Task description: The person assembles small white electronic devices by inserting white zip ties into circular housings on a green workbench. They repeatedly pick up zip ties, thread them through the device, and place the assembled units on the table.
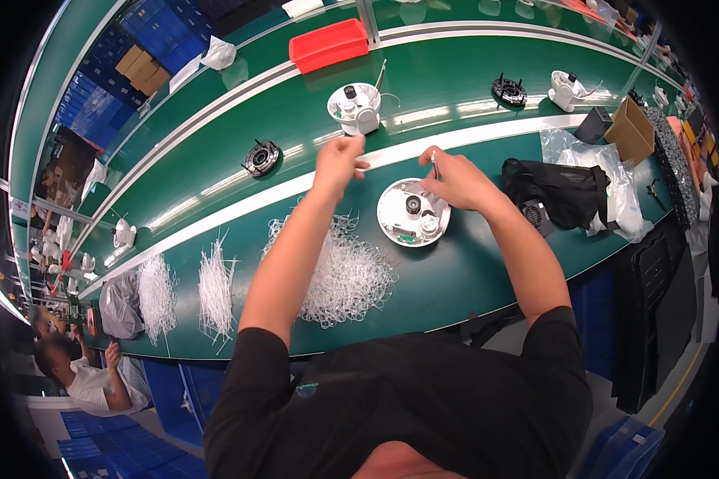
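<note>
Along the near edge of the green tabletop (423, 295), a tangled pile of white looped ties (347, 275) lies left of centre. Farther left are two narrower heaps of white strips, a middle one (216, 291) and a left one (158, 297), with a grey plastic bag (121, 307) beside them.

Just right of the looped pile, a round white housing (398, 214) sits on the tabletop with its open side up, showing a dark lens (413, 205) and a small green board (407, 239). The right hand (455, 180) is over its far right rim, fingers bent inward and nearly closed on a thin piece (434, 165); what that piece is cannot be made out. To the right lie a black bag (547, 188) and clear plastic wrapping (627, 199).

The left hand (342, 165) is raised beyond the looped pile, its fingers loosely curled with a narrow gap at the tips; whether anything is between them I cannot tell.

Beyond the white strip (399, 152), a white camera unit (363, 120) stands on the far green surface, close past the left hand's fingertips. A black ring part (261, 158) lies to its left, and a red tray (330, 46) sits farthest back.
</note>
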The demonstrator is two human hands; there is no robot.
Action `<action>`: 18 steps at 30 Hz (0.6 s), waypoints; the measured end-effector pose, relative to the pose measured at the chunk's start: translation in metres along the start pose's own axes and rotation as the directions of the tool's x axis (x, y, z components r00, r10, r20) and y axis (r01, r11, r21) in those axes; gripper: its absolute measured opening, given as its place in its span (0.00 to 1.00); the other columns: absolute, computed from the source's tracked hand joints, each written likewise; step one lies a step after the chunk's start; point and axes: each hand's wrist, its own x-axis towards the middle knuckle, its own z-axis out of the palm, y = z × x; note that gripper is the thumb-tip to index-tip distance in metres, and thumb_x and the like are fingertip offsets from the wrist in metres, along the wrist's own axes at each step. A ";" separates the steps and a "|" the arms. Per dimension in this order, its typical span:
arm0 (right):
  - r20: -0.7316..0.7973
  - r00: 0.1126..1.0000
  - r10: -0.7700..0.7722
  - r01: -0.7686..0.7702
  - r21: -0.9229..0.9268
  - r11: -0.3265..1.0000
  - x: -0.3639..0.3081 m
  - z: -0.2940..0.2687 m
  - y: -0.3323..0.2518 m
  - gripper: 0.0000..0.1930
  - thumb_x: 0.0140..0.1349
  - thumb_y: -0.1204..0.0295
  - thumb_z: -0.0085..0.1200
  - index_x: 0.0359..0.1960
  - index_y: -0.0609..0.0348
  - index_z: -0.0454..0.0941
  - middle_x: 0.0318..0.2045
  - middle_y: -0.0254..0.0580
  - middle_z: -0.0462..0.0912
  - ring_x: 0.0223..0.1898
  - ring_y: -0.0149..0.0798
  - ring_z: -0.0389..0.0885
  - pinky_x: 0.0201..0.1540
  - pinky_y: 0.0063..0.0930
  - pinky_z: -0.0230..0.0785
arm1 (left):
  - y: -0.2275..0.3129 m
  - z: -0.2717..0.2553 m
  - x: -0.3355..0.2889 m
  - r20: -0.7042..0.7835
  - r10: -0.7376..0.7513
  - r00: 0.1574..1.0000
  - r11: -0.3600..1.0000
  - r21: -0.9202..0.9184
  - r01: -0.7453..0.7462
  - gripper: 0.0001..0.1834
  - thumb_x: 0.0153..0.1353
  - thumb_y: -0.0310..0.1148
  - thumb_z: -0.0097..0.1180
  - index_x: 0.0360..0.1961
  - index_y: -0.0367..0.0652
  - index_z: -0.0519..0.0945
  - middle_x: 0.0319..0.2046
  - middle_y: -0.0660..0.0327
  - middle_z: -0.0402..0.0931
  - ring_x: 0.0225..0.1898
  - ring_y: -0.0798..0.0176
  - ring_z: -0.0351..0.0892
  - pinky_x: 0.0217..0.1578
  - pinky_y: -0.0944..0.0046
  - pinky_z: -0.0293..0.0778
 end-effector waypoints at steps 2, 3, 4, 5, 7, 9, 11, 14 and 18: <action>-0.011 1.000 0.013 -0.013 -0.072 0.997 0.006 0.003 0.015 0.14 0.63 0.65 0.55 0.44 0.61 0.82 0.38 0.55 0.86 0.41 0.58 0.84 0.46 0.45 0.74 | 0.007 -0.010 0.041 -0.090 -0.135 0.987 0.980 -0.156 0.120 0.30 0.70 0.47 0.54 0.58 0.31 0.67 0.50 0.47 0.71 0.37 0.53 0.83 0.31 0.62 0.81; 0.019 1.000 -0.009 0.010 -0.022 1.000 0.007 0.003 0.018 0.15 0.62 0.63 0.54 0.42 0.62 0.84 0.37 0.59 0.85 0.41 0.59 0.83 0.48 0.45 0.74 | 0.006 -0.012 0.059 -0.114 -0.201 0.973 0.956 -0.240 0.169 0.32 0.70 0.48 0.53 0.60 0.30 0.64 0.52 0.44 0.69 0.39 0.50 0.83 0.31 0.61 0.82; 0.009 1.000 0.009 -0.008 -0.025 1.000 0.006 0.002 0.015 0.14 0.62 0.65 0.53 0.36 0.64 0.85 0.35 0.61 0.84 0.40 0.60 0.83 0.48 0.46 0.74 | 0.001 -0.015 0.074 -0.120 -0.187 0.975 0.959 -0.239 0.154 0.32 0.70 0.47 0.52 0.61 0.29 0.63 0.52 0.43 0.69 0.40 0.48 0.83 0.31 0.59 0.83; -0.015 1.000 0.026 -0.027 -0.072 0.997 0.004 0.000 0.014 0.14 0.63 0.65 0.52 0.37 0.64 0.85 0.36 0.61 0.84 0.41 0.60 0.83 0.49 0.46 0.74 | -0.004 -0.016 0.092 -0.121 -0.169 0.978 0.961 -0.239 0.137 0.32 0.71 0.47 0.52 0.61 0.29 0.62 0.53 0.42 0.68 0.41 0.46 0.83 0.32 0.58 0.84; -0.077 0.994 0.073 -0.081 -0.110 0.991 0.008 -0.002 0.017 0.14 0.62 0.68 0.49 0.39 0.63 0.84 0.37 0.61 0.84 0.42 0.60 0.83 0.50 0.47 0.74 | -0.008 -0.013 0.115 -0.085 -0.110 0.990 0.969 -0.229 0.088 0.30 0.72 0.45 0.49 0.60 0.27 0.62 0.52 0.41 0.69 0.41 0.45 0.83 0.32 0.57 0.86; -0.193 0.974 0.119 -0.145 -0.127 0.981 0.020 -0.020 0.021 0.14 0.62 0.68 0.49 0.39 0.63 0.84 0.37 0.61 0.84 0.43 0.61 0.82 0.50 0.48 0.74 | -0.009 -0.009 0.123 -0.092 -0.091 0.992 0.950 -0.307 0.059 0.20 0.71 0.34 0.48 0.54 0.26 0.66 0.48 0.45 0.73 0.38 0.49 0.85 0.28 0.58 0.86; -0.307 0.936 0.173 -0.201 -0.061 0.978 0.035 -0.041 0.034 0.13 0.61 0.68 0.49 0.38 0.64 0.83 0.36 0.62 0.84 0.44 0.62 0.82 0.51 0.49 0.73 | -0.006 -0.009 0.119 -0.090 -0.085 0.992 0.952 -0.300 0.054 0.17 0.68 0.27 0.45 0.55 0.27 0.67 0.48 0.45 0.75 0.39 0.50 0.84 0.30 0.58 0.87; -0.453 0.854 0.256 -0.298 -0.022 0.954 0.075 -0.075 0.085 0.14 0.59 0.69 0.51 0.34 0.70 0.82 0.35 0.65 0.84 0.40 0.62 0.83 0.47 0.48 0.76 | 0.005 -0.003 0.093 -0.086 -0.098 0.991 0.951 -0.302 0.068 0.17 0.64 0.21 0.41 0.54 0.28 0.68 0.48 0.45 0.76 0.41 0.51 0.84 0.31 0.58 0.87; -0.446 0.705 0.552 -0.458 0.308 0.834 0.112 -0.092 0.133 0.14 0.63 0.72 0.52 0.32 0.76 0.80 0.27 0.59 0.85 0.22 0.48 0.86 0.26 0.33 0.82 | 0.008 -0.004 0.052 -0.019 -0.045 0.999 0.929 -0.368 0.035 0.18 0.62 0.19 0.41 0.54 0.29 0.69 0.48 0.47 0.77 0.41 0.52 0.84 0.33 0.58 0.88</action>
